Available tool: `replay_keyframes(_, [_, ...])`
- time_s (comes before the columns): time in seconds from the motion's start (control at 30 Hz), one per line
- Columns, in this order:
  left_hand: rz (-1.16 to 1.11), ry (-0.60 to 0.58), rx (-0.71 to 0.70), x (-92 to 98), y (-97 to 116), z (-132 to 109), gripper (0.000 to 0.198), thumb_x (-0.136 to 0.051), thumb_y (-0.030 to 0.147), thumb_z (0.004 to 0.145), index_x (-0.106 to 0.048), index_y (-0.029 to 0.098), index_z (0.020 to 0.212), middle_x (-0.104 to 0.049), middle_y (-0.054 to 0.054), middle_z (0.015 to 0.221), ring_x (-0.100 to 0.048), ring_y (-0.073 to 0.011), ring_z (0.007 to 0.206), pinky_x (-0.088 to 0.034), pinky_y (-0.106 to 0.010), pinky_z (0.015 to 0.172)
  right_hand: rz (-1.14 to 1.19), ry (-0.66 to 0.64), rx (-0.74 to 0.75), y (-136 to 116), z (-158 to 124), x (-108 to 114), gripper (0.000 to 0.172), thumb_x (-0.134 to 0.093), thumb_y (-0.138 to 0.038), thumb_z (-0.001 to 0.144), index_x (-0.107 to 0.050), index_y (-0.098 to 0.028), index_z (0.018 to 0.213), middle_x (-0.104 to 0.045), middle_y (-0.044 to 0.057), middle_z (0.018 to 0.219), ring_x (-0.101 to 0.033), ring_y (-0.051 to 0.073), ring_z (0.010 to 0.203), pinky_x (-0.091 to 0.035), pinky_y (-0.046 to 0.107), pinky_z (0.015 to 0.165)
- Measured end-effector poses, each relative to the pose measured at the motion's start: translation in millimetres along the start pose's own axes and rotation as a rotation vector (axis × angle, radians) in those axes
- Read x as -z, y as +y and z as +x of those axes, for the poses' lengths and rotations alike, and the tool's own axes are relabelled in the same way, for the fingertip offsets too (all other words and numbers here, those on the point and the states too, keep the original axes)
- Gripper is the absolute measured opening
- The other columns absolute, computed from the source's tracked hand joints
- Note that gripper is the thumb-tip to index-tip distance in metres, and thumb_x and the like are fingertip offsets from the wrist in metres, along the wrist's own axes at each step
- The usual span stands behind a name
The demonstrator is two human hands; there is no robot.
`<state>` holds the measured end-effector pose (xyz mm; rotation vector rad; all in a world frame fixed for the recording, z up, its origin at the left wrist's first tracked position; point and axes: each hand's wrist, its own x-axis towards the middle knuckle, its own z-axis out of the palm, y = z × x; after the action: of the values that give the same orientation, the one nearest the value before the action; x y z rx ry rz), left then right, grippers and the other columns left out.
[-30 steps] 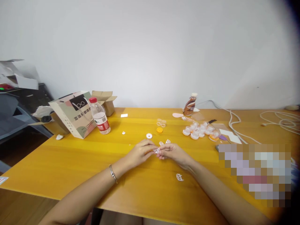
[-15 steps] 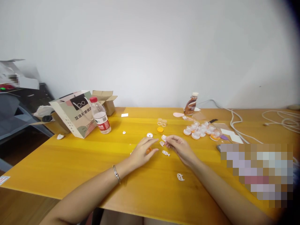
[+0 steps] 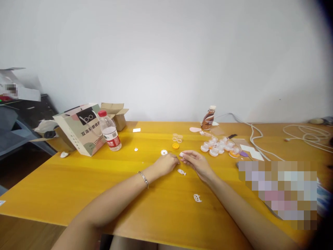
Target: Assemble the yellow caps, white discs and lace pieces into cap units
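Observation:
My right hand [image 3: 197, 165] pinches a small white piece [image 3: 181, 155] between thumb and fingertips. Just left of it, my left hand [image 3: 167, 164] is palm down with its fingers drawn together; what they hold, if anything, is hidden. A white cut-out piece [image 3: 181, 172] lies on the table below the hands, and another white piece [image 3: 197, 198] lies nearer the front edge. Beyond the hands are a white disc [image 3: 164, 152], an orange disc [image 3: 176, 146] and some clear rings [image 3: 177, 138].
On the wooden table [image 3: 78, 194] stand a paper bag [image 3: 90, 135], a red-capped bottle [image 3: 110, 133], an open carton [image 3: 118, 116] and a brown bottle [image 3: 208, 118]. Several clear-and-orange containers [image 3: 220, 146] sit at the right, near white cables [image 3: 256, 135] and a blurred-out area.
My left hand has moved right toward my right hand, and its spread fingers have closed. The white piece formerly between the hands is no longer visible there. The view has shifted slightly.

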<state>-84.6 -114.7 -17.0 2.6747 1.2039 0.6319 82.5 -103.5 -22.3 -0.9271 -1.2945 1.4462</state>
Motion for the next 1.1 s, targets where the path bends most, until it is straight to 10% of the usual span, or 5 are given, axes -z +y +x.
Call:
replay_keyframes(0.6, [-0.631, 0.318, 0.221, 30.7, 19, -60, 0.026, -0.052, 0.029, 0.081, -0.058, 0.015, 0.102, -0.062, -0.005, 0.086, -0.057, -0.013, 0.076, -0.045, -0.023, 0.071, -0.114, -0.151, 0.008, 5, -18, -26, 0.028, -0.07, -0.034, 0.061, -0.061, -0.019, 0.083, -0.067, 0.003, 0.082, -0.062, 0.016, 0.076, -0.047, 0.029, 0.072])
replay_keyframes(1.1, [-0.009, 0.419, -0.057, 16.5, 10, -61, 0.029, -0.045, 0.023, 0.085, -0.052, 0.019, 0.113, -0.055, -0.007, 0.092, -0.053, -0.0146, 0.084, -0.047, -0.028, 0.075, 0.084, -0.237, -0.047, 0, -29, -40, 0.033, -0.069, -0.028, 0.063, -0.064, -0.022, 0.095, -0.067, 0.003, 0.097, -0.061, 0.016, 0.089, -0.042, 0.033, 0.088])
